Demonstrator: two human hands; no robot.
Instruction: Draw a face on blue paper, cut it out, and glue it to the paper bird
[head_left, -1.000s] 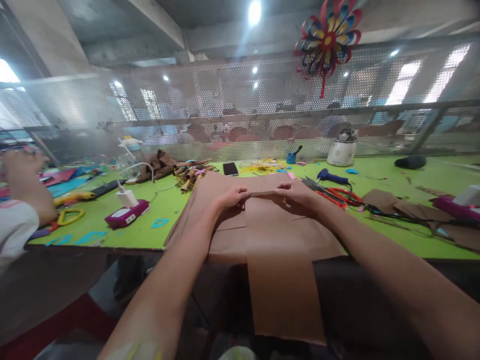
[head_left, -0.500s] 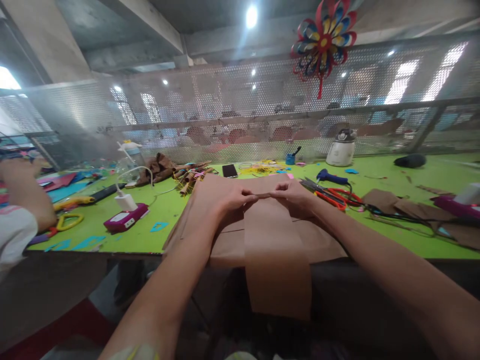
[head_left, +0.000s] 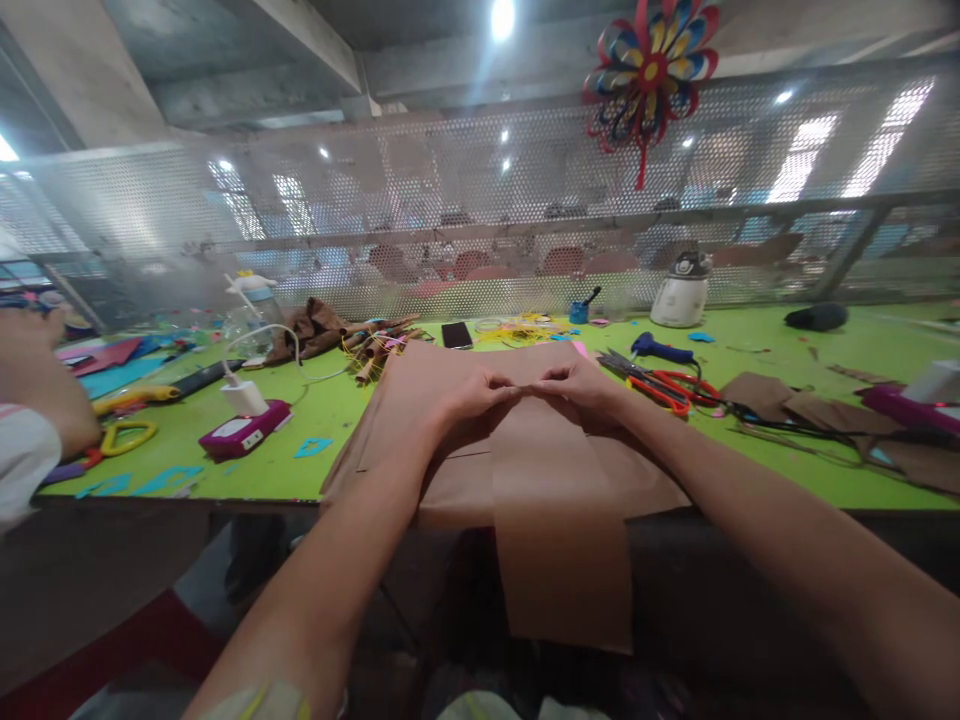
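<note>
A long brown paper strip [head_left: 559, 500] lies over stacked brown paper sheets [head_left: 420, 390], and its lower end hangs past the table's front edge. My left hand [head_left: 484, 392] pinches the narrow rolled or folded far edge of the strip between thumb and fingers. Close to its right, my right hand [head_left: 566, 385] pinches the same edge. A small gap separates the fingertips of both hands. Both forearms reach in from the bottom, over the sheets.
Right of the sheets are scissors [head_left: 645, 385], a blue-handled tool [head_left: 664, 350] and brown scraps [head_left: 757, 397]. Leftward sit a purple power strip [head_left: 244, 430], yellow-handled scissors [head_left: 127, 437] and another person's arm [head_left: 52, 390]. Behind are a phone [head_left: 457, 335] and a white jug [head_left: 680, 292].
My hands have come slightly closer together, still pinching the strip's edge. The view has shifted a little, and the other person's arm sits farther left.
</note>
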